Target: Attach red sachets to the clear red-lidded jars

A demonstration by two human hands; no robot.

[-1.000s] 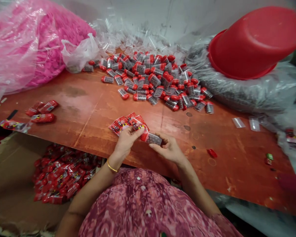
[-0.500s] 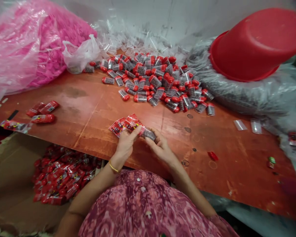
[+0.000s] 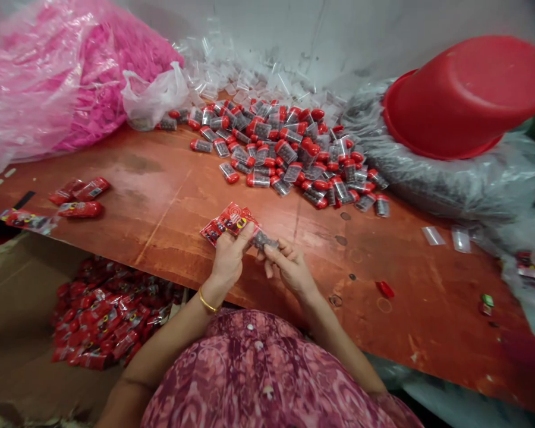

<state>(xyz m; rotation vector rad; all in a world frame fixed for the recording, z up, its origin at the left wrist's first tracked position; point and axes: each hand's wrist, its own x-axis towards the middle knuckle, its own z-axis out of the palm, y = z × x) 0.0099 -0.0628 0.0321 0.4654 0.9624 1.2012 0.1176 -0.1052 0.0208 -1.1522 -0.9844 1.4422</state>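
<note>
My left hand [image 3: 228,255] is closed on a few red printed plastic sleeves [image 3: 217,228], thumb on top, their ends fanned out to the left. Between my two hands lies a see-through container of dark pellets [image 3: 263,240], one end at the sleeves by my left thumb. How far it sits inside a sleeve I cannot tell. My right hand [image 3: 290,268] pinches its other end with thumb and fingers. Beyond my hands spreads a heap of similar red-capped containers [image 3: 285,151].
Three red wrapped containers [image 3: 80,209] lie at left. Below the table edge, a cardboard box [image 3: 22,321] holds many more [image 3: 102,321]. A pink-filled bag [image 3: 93,77] stands back left; a red bucket [image 3: 463,95] rests upside down on a grey-filled bag [image 3: 432,184] at right.
My right hand's fingers have shifted on the pellet container, some now loosened and spread beneath it. The sleeves in my left hand have turned slightly. The view has tilted a little.
</note>
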